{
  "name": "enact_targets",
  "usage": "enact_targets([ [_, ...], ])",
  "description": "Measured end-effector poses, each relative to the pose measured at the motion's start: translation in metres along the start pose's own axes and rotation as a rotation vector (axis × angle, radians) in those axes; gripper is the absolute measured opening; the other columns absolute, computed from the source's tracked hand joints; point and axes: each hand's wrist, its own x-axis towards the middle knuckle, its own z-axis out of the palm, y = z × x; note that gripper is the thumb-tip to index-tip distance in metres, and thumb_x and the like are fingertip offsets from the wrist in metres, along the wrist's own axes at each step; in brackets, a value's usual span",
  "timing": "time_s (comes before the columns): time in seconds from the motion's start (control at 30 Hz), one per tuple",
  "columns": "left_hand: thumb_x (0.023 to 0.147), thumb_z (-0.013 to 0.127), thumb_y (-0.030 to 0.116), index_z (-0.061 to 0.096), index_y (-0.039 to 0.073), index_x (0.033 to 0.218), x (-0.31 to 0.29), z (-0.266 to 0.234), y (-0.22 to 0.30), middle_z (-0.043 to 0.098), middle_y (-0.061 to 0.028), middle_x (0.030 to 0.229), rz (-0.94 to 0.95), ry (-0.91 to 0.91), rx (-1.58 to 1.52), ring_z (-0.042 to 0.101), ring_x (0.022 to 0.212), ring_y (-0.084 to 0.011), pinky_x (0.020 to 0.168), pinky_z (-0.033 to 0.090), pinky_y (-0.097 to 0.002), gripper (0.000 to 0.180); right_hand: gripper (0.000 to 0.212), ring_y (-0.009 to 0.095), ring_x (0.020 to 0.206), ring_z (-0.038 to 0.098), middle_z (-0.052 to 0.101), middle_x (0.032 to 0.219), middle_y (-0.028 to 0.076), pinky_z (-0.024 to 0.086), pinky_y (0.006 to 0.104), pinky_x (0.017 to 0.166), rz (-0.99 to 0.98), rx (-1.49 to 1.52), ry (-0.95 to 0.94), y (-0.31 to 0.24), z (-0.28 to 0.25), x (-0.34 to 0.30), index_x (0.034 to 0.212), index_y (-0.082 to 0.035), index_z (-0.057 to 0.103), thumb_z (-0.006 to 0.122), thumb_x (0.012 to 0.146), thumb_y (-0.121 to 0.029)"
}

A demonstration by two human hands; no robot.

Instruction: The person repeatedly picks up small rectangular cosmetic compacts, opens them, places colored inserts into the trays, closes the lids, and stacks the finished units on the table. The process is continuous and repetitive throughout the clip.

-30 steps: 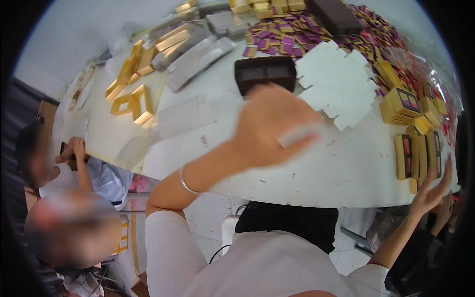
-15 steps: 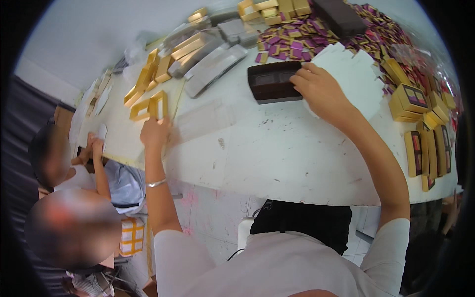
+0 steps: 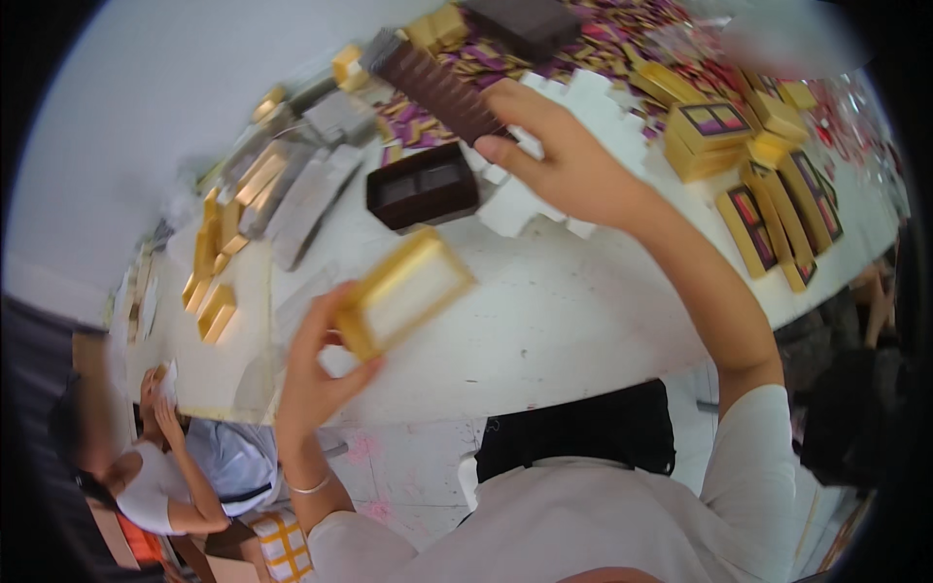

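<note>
The left and right hands (image 3: 313, 377) (image 3: 575, 163) respectively hold a gold frame (image 3: 397, 275) and a brown tray (image 3: 439, 95).

White table (image 3: 525, 355) with brown tray (image 3: 424, 185), gold boxes (image 3: 705, 151) and purple-and-gold packets (image 3: 612, 39)

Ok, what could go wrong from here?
Your right hand grips the ridged brown tray near one end, so it might tip or slip free. Your left hand holds the gold frame at one end; squeezing hard could bend it. Your right forearm looks close to the gold boxes standing on edge, so a swing might topple them.
</note>
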Motion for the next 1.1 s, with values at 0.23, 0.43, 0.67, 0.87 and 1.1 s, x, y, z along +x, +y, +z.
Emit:
enact_targets([
  [0.23,0.07,0.074,0.006,0.041,0.004,0.132,0.065,0.116,0.022,0.048,-0.0079,0.116,0.049,-0.446,-0.19,0.053,0.092,-0.0156,0.068,0.046,-0.0241,0.07,0.033,0.009,0.082,0.051,0.055,0.087,0.001,0.042,0.0249,0.072,0.918,0.62,-0.203,-0.013,-0.093,-0.109,0.097,-0.002,0.058,0.06,0.083,-0.032],
  [0.43,0.067,0.079,0.01,0.034,0.005,0.138,0.086,0.147,0.055,0.048,-0.0101,0.123,0.127,-0.518,-0.103,0.054,0.097,-0.0184,0.072,0.046,-0.0273,0.084,0.029,0.015,0.052,0.056,0.059,0.07,0.007,0.046,0.0303,0.049,1.129,0.472,-0.444,-0.008,-0.104,-0.139,0.088,-0.005,0.053,0.06,0.086,-0.033],
  [0.67,0.068,0.079,0.01,0.038,0.003,0.133,0.096,0.161,0.055,0.051,-0.0134,0.117,0.19,-0.493,-0.156,0.055,0.102,-0.0246,0.077,0.048,-0.0312,0.077,0.038,0.035,0.055,0.058,0.057,0.063,0.018,0.047,0.0426,0.052,0.502,-0.291,-0.283,0.021,-0.081,-0.15,0.091,-0.001,0.047,0.057,0.086,-0.037],
  [0.87,0.069,0.078,0.009,0.045,0.002,0.128,0.104,0.158,0.067,0.052,-0.0134,0.112,0.227,-0.517,-0.045,0.056,0.097,-0.0242,0.073,0.049,-0.0307,0.068,0.035,0.035,0.075,0.059,0.054,0.094,0.02,0.048,0.0426,0.062,0.316,-0.371,-0.209,0.003,-0.076,-0.154,0.1,-0.002,0.05,0.054,0.09,-0.035],
  [1.1,0.069,0.077,0.009,0.042,0.001,0.134,0.114,0.15,0.059,0.05,-0.0138,0.114,0.34,-0.599,-0.069,0.055,0.099,-0.0253,0.075,0.048,-0.0302,0.074,0.026,0.03,0.079,0.055,0.05,0.087,0.016,0.048,0.0365,0.063,-0.172,-0.283,-0.356,0.014,-0.086,-0.181,0.099,0.003,0.057,0.059,0.082,-0.016],
])
